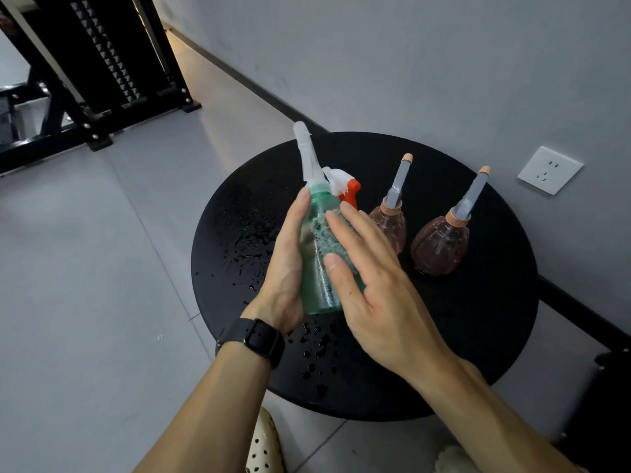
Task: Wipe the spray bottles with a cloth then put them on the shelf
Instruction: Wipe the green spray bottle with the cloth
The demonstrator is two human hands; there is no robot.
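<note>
Head view: left hand grips the green spray bottle above the round black desk; right hand, fingers flat, presses a teal cloth against it. Best turn the bottle steadily, rubbing neck to base.

Dim, cool indoor light, glints on wet table, wide-angle bending at edges

L hand curled in a grip, watch on wrist — R hand flat, fingers straight.
</note>
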